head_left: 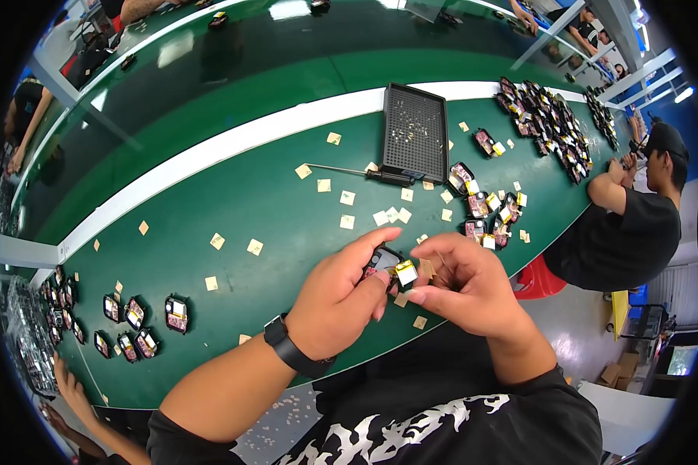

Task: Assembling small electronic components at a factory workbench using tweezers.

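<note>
Above the near edge of the green table, my left hand [337, 291] is wrapped round a small black electronic device housing [381, 260]. A white and yellow battery-like block [406, 273] sticks out of the housing's right side. Close beside that block, my right hand [473, 283] has its fingers curled round a small tan square piece [426, 269]. The thumb tip of that hand lies just below the block. My left fingers cover much of the housing's inside.
A black perforated tray [415, 132] holds small bits; a screwdriver [388, 177] lies before it. Tan squares [254, 246] are scattered about. Similar open devices stand at the left [176, 313] and right [478, 204], with a larger pile [547, 124] beyond. A co-worker [628, 209] sits at the right.
</note>
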`<control>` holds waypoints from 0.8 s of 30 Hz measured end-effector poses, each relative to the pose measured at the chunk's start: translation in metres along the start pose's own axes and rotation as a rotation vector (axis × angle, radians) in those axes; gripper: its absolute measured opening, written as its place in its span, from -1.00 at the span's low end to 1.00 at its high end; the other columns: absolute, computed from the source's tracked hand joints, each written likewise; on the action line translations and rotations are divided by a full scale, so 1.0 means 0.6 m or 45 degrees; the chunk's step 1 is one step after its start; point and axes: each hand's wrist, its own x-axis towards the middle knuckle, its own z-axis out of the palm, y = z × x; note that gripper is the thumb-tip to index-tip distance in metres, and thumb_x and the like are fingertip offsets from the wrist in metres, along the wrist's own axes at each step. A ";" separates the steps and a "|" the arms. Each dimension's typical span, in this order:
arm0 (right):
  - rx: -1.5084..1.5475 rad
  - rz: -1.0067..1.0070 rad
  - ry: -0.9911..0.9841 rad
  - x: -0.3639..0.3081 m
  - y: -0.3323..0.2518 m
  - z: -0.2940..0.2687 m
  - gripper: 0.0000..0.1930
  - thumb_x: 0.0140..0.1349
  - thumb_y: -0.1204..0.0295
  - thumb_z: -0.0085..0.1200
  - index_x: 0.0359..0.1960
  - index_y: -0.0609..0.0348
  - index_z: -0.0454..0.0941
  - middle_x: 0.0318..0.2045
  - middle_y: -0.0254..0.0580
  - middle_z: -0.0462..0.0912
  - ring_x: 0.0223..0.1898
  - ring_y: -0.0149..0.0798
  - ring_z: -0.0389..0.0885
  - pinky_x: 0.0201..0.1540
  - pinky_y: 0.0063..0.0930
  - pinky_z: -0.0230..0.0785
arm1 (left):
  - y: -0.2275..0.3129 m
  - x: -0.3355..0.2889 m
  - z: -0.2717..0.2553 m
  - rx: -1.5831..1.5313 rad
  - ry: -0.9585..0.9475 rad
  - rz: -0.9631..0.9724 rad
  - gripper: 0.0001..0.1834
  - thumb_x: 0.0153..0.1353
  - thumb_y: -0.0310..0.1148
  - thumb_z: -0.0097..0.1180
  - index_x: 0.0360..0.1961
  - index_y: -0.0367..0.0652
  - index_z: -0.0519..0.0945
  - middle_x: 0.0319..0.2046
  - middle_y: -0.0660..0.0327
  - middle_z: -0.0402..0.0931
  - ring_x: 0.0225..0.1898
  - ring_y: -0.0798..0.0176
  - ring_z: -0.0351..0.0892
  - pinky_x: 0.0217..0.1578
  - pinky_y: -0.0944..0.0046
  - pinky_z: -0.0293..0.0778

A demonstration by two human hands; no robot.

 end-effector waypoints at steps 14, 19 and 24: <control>-0.627 -0.271 -0.017 0.015 -0.011 0.006 -0.82 0.27 0.56 0.27 -0.12 0.32 0.61 -0.40 -0.27 0.67 -0.46 -0.56 0.59 -0.44 -0.61 0.42 | -0.002 -0.003 0.005 0.371 0.086 0.172 -0.50 0.37 -0.52 -0.14 0.34 -0.29 0.38 -0.48 0.32 0.50 -0.55 0.53 0.42 -0.54 0.46 0.32; -0.445 -0.091 0.053 0.008 -0.014 0.021 -0.89 0.34 0.53 0.19 -0.18 0.33 0.57 -0.46 -0.26 0.67 -0.43 -0.55 0.64 -0.43 -0.62 0.47 | -0.007 -0.003 0.005 0.426 0.106 0.212 -0.51 0.36 -0.55 -0.16 0.32 -0.28 0.40 -0.45 0.30 0.51 -0.54 0.50 0.43 -0.50 0.43 0.36; -0.502 -0.109 0.060 0.005 -0.014 0.032 -0.89 0.35 0.53 0.19 -0.17 0.31 0.57 -0.44 -0.26 0.68 -0.44 -0.53 0.66 -0.49 -0.63 0.46 | -0.020 -0.001 0.003 0.516 0.094 0.357 -0.50 0.34 -0.59 -0.18 0.31 -0.26 0.41 -0.37 0.26 0.53 -0.50 0.45 0.46 -0.42 0.38 0.43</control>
